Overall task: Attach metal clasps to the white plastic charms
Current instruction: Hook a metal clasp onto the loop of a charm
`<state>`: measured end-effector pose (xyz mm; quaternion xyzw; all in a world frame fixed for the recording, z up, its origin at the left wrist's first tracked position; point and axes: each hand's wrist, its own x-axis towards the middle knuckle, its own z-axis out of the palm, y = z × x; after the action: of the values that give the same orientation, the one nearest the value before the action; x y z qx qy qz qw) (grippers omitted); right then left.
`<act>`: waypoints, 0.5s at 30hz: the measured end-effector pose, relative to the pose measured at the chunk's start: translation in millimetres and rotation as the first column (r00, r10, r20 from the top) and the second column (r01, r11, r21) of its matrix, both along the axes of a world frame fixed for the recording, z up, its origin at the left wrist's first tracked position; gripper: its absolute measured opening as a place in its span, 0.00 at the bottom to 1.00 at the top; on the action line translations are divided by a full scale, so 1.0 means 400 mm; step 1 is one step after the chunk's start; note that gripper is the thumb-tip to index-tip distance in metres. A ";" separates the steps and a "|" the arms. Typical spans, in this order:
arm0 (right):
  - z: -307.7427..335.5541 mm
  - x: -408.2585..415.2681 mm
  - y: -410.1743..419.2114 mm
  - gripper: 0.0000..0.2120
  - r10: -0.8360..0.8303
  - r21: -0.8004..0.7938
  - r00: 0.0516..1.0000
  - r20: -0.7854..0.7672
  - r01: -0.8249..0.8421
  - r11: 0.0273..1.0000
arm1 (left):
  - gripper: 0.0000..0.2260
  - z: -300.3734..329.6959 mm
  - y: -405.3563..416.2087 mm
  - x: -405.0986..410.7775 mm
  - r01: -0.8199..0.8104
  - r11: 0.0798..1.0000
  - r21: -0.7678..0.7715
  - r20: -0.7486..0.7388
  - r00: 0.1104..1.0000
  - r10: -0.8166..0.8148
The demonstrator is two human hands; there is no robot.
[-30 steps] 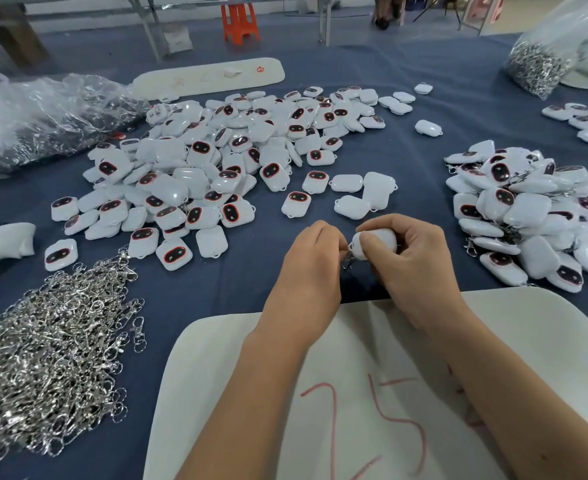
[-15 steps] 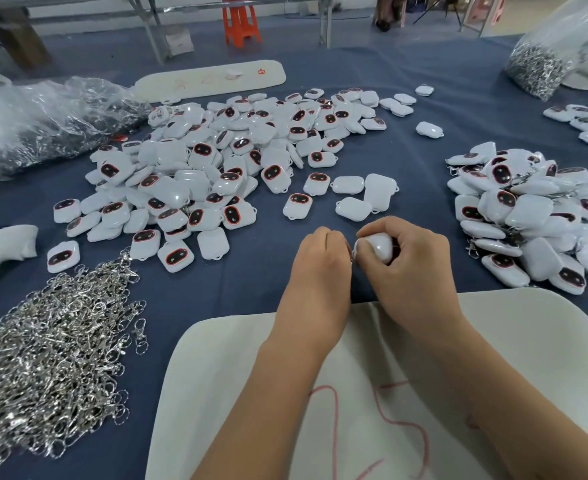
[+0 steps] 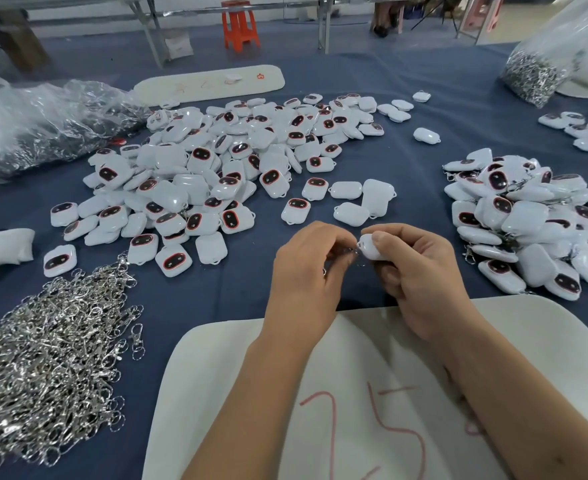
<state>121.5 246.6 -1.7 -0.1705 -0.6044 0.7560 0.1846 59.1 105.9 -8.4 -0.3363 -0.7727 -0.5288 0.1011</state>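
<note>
At centre frame the right hand point(image 3: 420, 271) pinches a light, slick charm point(image 3: 367, 247) while the left hand point(image 3: 306, 271) pinches a stiff little clasp point(image 3: 352, 251) at its loop.

glossy smooth white plastic charms point(image 3: 237, 161), shiny silvery metal clasps point(image 3: 43, 348), matt blue cloth over worktop point(image 3: 424, 161), crinkly clear plastic bag point(image 3: 43, 123)

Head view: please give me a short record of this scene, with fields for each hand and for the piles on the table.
left hand: pinches a metal clasp, mostly hidden by the fingers
right hand: grips a white charm
loose clasps: pile at near left
charms without clasps: wide pile at centre
charms with clasps: pile at right
surface: blue cloth
</note>
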 end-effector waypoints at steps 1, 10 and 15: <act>0.000 0.000 0.000 0.11 0.007 -0.009 1.000 -0.003 -0.007 1.000 | 0.05 0.000 -0.001 -0.002 0.005 1.000 0.024 0.008 1.000 -0.005; 0.000 0.008 -0.002 0.08 -0.055 0.375 0.998 -0.038 0.065 0.925 | 0.04 0.005 -0.018 -0.010 -0.022 0.985 -0.171 -0.080 0.997 0.008; -0.002 0.009 -0.034 0.04 -0.113 0.814 0.980 -0.164 0.200 0.546 | 0.15 0.022 0.006 0.013 -0.177 0.921 -0.347 -0.260 0.962 0.086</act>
<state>125.0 233.1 -2.5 -0.0821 -0.8608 0.3724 0.3371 64.3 108.5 0.5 -0.3576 -0.8608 -0.3225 0.1647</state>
